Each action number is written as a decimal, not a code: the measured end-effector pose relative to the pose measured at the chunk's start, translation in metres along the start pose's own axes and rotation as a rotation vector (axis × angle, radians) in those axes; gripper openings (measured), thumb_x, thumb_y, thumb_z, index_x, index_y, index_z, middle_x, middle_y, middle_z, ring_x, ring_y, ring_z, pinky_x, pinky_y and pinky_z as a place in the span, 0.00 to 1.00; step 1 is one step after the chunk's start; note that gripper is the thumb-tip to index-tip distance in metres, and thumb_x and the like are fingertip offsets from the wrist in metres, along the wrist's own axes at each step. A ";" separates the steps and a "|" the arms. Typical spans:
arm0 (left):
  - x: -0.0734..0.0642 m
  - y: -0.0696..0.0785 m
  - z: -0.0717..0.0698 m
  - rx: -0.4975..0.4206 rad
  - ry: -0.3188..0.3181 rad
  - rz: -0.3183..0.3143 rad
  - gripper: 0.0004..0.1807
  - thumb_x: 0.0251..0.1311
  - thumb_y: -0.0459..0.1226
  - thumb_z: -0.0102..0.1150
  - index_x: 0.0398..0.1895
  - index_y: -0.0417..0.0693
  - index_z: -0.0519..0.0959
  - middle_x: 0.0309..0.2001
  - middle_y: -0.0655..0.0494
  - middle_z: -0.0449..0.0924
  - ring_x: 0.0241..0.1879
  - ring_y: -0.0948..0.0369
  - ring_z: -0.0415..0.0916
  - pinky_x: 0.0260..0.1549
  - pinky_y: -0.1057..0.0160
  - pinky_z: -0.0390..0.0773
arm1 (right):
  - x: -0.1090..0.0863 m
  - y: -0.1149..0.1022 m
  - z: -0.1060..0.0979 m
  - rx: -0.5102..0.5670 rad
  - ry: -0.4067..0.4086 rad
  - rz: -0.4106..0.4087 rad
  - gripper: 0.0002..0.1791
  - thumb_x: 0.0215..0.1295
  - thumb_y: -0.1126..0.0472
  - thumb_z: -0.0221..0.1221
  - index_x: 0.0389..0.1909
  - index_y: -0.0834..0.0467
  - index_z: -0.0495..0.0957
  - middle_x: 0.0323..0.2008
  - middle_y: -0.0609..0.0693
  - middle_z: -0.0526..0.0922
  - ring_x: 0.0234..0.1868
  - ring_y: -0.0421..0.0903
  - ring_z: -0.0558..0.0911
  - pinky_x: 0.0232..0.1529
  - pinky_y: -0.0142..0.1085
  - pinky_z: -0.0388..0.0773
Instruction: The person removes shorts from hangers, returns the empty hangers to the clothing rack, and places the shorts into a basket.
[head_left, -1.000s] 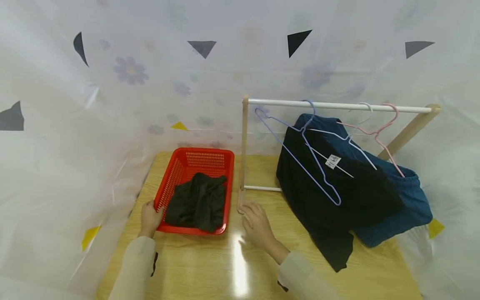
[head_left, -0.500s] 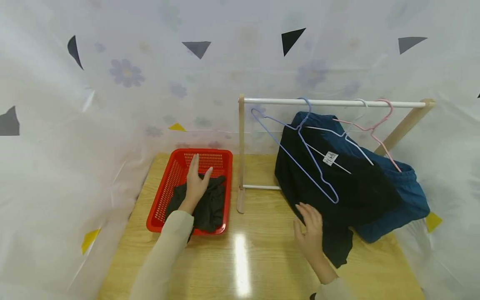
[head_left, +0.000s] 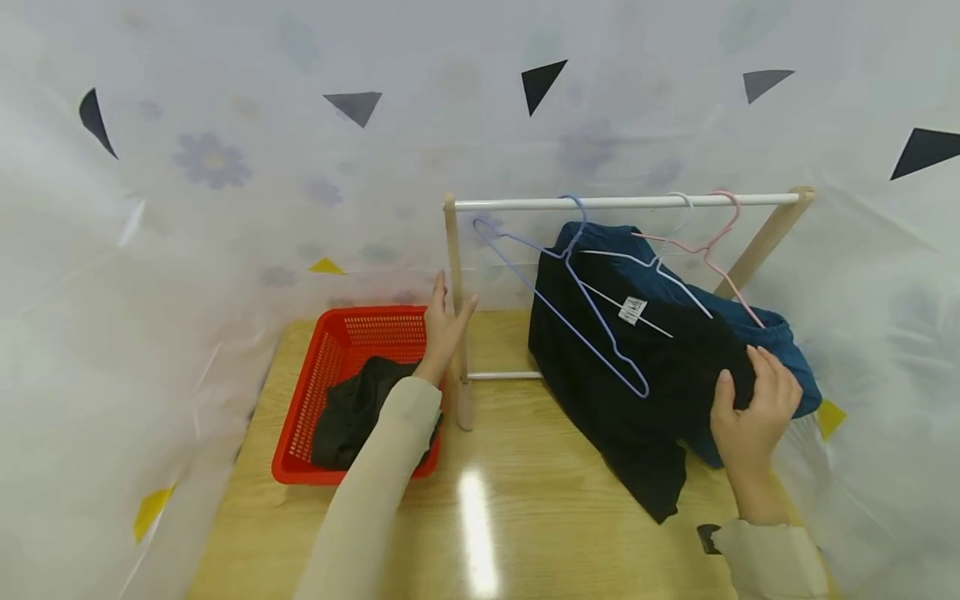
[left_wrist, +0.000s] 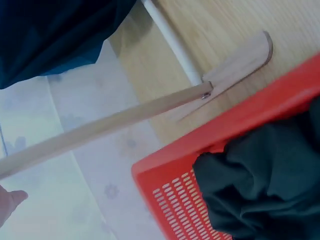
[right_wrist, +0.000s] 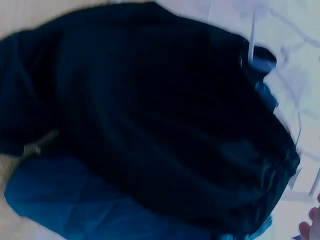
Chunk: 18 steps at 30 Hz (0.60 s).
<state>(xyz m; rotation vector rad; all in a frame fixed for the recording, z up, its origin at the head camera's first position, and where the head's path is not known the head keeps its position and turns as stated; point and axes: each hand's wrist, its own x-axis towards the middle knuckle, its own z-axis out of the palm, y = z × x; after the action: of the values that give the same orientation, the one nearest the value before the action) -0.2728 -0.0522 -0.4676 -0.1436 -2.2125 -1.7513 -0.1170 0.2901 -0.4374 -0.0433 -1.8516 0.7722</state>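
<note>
In the head view my left hand (head_left: pixel 447 333) is raised with straight fingers beside the wooden left post (head_left: pixel 452 237) of a small clothes rack. My right hand (head_left: pixel 756 408), fingers loosely bent, is at the right edge of a black garment (head_left: pixel 637 442) with a white tag (head_left: pixel 632 310). This garment hangs from a white hanger (head_left: pixel 685 290). Behind it, blue shorts (head_left: pixel 797 354) with a gathered waistband hang from a pink hanger (head_left: pixel 733 287). A bare lavender hanger (head_left: pixel 534 287) overlaps the black garment. Only fingertips (right_wrist: pixel 315 222) of the right hand show in its wrist view.
A red perforated basket (head_left: pixel 296 417) holding dark crumpled cloth (head_left: pixel 348 417) stands left of the rack. The rack's white top rail (head_left: pixel 510 205) spans the back of the wooden table (head_left: pixel 555 500). Patterned plastic sheeting (head_left: pixel 262 233) encloses the table's back and sides.
My left hand has left the basket's rim and moved right and up to the rack post. My right hand has moved right, from the post's foot to the black garment's edge.
</note>
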 end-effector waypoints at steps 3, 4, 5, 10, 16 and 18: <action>-0.001 -0.001 0.007 -0.032 -0.010 -0.029 0.40 0.60 0.38 0.59 0.72 0.44 0.50 0.69 0.41 0.57 0.65 0.48 0.61 0.61 0.48 0.65 | 0.008 0.017 -0.003 -0.073 -0.138 0.077 0.24 0.61 0.57 0.55 0.50 0.72 0.72 0.49 0.72 0.74 0.52 0.69 0.68 0.60 0.53 0.57; -0.002 -0.001 0.008 -0.045 -0.004 -0.039 0.39 0.60 0.38 0.58 0.72 0.45 0.51 0.68 0.40 0.59 0.63 0.47 0.64 0.59 0.48 0.68 | 0.009 0.021 -0.003 -0.095 -0.185 0.098 0.23 0.60 0.59 0.55 0.51 0.72 0.72 0.50 0.72 0.74 0.53 0.69 0.68 0.59 0.56 0.58; -0.002 -0.001 0.010 -0.046 0.008 -0.043 0.37 0.61 0.37 0.57 0.72 0.45 0.52 0.66 0.40 0.62 0.61 0.48 0.67 0.57 0.49 0.70 | 0.010 0.024 -0.002 -0.113 -0.224 0.120 0.23 0.60 0.60 0.56 0.52 0.72 0.72 0.50 0.72 0.74 0.53 0.69 0.68 0.57 0.58 0.58; -0.003 -0.004 0.014 0.008 0.122 0.013 0.28 0.63 0.32 0.53 0.67 0.42 0.63 0.56 0.36 0.74 0.52 0.47 0.75 0.50 0.49 0.75 | 0.014 0.033 0.003 -0.221 -0.309 0.185 0.23 0.61 0.60 0.57 0.53 0.71 0.72 0.49 0.72 0.73 0.50 0.70 0.66 0.48 0.61 0.57; -0.002 -0.007 0.016 0.039 0.188 0.087 0.23 0.62 0.30 0.54 0.60 0.36 0.70 0.49 0.33 0.78 0.39 0.49 0.77 0.41 0.48 0.77 | 0.015 0.039 0.006 -0.231 -0.274 0.204 0.17 0.59 0.63 0.60 0.43 0.73 0.74 0.39 0.73 0.75 0.43 0.70 0.69 0.47 0.60 0.61; -0.002 -0.007 0.018 0.037 0.191 0.081 0.19 0.62 0.31 0.54 0.56 0.34 0.73 0.46 0.33 0.79 0.36 0.50 0.75 0.38 0.48 0.77 | 0.012 0.040 0.007 -0.222 -0.230 0.194 0.16 0.59 0.62 0.60 0.39 0.74 0.75 0.37 0.72 0.76 0.41 0.69 0.71 0.44 0.59 0.64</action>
<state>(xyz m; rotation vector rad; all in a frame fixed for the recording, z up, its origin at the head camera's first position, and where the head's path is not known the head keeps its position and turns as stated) -0.2764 -0.0367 -0.4784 -0.0533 -2.0716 -1.6093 -0.1408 0.3229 -0.4498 -0.2908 -2.1702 0.7240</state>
